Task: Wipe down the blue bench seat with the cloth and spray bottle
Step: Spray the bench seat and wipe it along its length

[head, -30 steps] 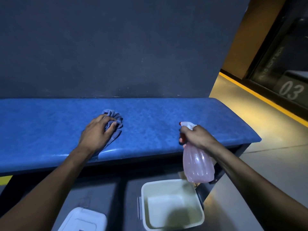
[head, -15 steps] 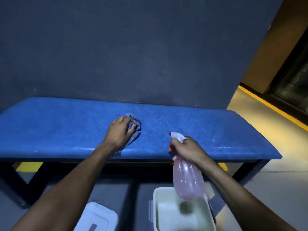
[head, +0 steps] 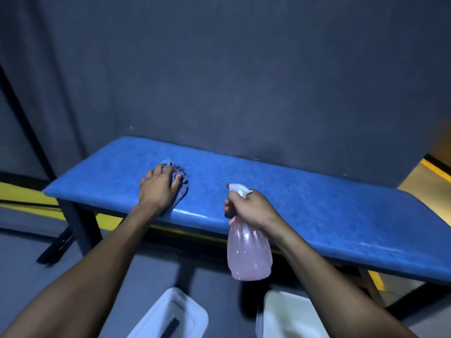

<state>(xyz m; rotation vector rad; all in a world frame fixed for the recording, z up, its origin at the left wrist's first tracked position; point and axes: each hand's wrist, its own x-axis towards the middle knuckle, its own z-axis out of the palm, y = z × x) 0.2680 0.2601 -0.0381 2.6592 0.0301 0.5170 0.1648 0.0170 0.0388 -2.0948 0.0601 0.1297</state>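
Observation:
The blue bench seat (head: pixel 317 203) runs from the left middle down to the right, against a dark wall. My left hand (head: pixel 158 189) presses a bunched blue-grey cloth (head: pixel 180 178) flat on the seat near its left end and front edge. My right hand (head: pixel 253 208) grips the neck of a pink translucent spray bottle (head: pixel 249 252) with a white head and red nozzle tip. The bottle hangs upright in front of the seat's front edge, its nozzle pointing left over the seat.
A white lid (head: pixel 170 315) and a white bucket (head: pixel 288 315) sit on the grey floor below my arms. The bench's black leg (head: pixel 78 228) stands at the left. Yellow floor stripes (head: pixel 22 193) run behind the bench, and a lit yellowish floor (head: pixel 424 181) lies far right.
The view has swung left, so the bench's left end and leg now show. My left hand with the cloth has shifted left along the seat. The bottle stays held in front of the seat.

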